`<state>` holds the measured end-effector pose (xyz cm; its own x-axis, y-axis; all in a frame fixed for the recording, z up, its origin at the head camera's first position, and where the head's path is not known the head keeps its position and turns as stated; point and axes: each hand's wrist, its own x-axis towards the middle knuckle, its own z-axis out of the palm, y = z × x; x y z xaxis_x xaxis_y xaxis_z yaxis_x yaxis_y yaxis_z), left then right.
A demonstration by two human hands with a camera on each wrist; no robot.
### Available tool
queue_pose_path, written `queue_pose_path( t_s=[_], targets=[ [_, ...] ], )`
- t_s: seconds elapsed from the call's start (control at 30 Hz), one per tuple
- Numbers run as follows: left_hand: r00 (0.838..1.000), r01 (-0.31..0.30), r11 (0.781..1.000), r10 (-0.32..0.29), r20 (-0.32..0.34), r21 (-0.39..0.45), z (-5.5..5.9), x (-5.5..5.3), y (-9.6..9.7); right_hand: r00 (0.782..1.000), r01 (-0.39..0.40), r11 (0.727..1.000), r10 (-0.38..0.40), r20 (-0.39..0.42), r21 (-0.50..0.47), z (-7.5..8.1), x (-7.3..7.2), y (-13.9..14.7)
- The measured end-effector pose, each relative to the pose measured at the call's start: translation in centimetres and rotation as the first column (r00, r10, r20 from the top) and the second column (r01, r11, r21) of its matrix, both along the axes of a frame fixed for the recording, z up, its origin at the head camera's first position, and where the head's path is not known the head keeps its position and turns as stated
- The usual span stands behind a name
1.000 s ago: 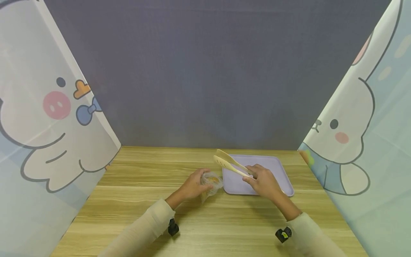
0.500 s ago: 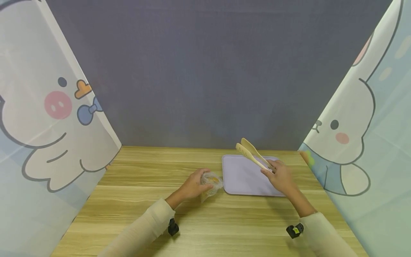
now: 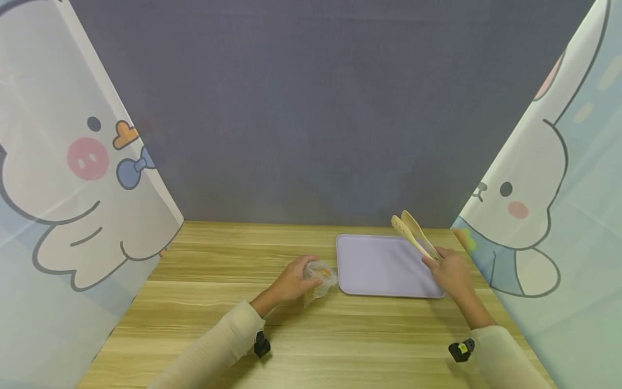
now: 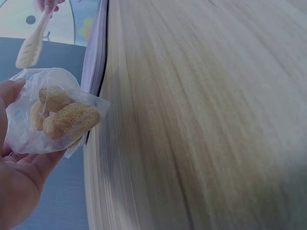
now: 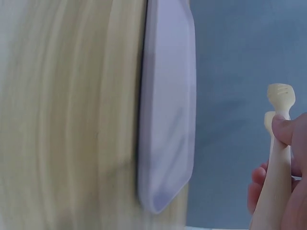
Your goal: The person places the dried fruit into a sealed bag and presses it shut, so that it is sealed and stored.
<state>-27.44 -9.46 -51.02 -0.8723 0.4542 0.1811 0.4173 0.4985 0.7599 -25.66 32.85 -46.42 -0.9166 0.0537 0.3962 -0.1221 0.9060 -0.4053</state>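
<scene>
My left hand (image 3: 291,280) grips a clear plastic bag (image 3: 320,276) left of the lilac tray (image 3: 384,265), thumb on one side and fingers on the other. Inside it, in the left wrist view, lie several golden-brown lumps (image 4: 72,117) with wrinkled skins, rounded at the ends. My right hand (image 3: 452,272) holds cream-coloured tongs (image 3: 413,235) by the handles near the tray's right end. Their slotted head and plain head point up and away to the back left, apart, with nothing between them. In the right wrist view my thumb presses along one tong arm (image 5: 276,182).
The tray's raised rim (image 3: 389,295) faces me on the wood-grain table (image 3: 233,259). Behind stands a dark grey backdrop (image 3: 311,119). Cartoon-printed panels (image 3: 97,216) slope along both sides of the table.
My right hand has carried the tongs rightward from over the middle of the tray to its right end. The left hand and the bag have stayed in place.
</scene>
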Motion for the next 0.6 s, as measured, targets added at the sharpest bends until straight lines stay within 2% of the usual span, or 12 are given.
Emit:
queue_pose_path(
  t_s=[0.13, 0.3, 0.43, 0.6],
  targets=[
    [1.000, 0.000, 1.000, 0.000, 0.008, 0.007, 0.1, 0.1, 0.0, 0.998, 0.065, 0.997, -0.064, 0.010, -0.040, -0.7, 0.0, 1.1],
    [1.000, -0.008, 1.000, 0.007, 0.012, 0.015, 0.1, 0.1, 0.0, 0.992, 0.127, 0.991, -0.126, 0.018, -0.046, -1.4, -0.1, 2.6],
    [1.000, -0.010, 1.000, 0.010, 0.010, 0.008, 0.0, 0.1, -0.1, 0.982, 0.169, 0.984, -0.163, 0.095, -0.057, -1.9, 0.1, 3.8],
    [1.000, -0.009, 1.000, 0.009, -0.003, 0.003, 0.0, 0.1, -0.2, 0.957, 0.234, 0.971, -0.222, 0.187, -0.043, -2.8, 0.2, 5.3]
  ],
)
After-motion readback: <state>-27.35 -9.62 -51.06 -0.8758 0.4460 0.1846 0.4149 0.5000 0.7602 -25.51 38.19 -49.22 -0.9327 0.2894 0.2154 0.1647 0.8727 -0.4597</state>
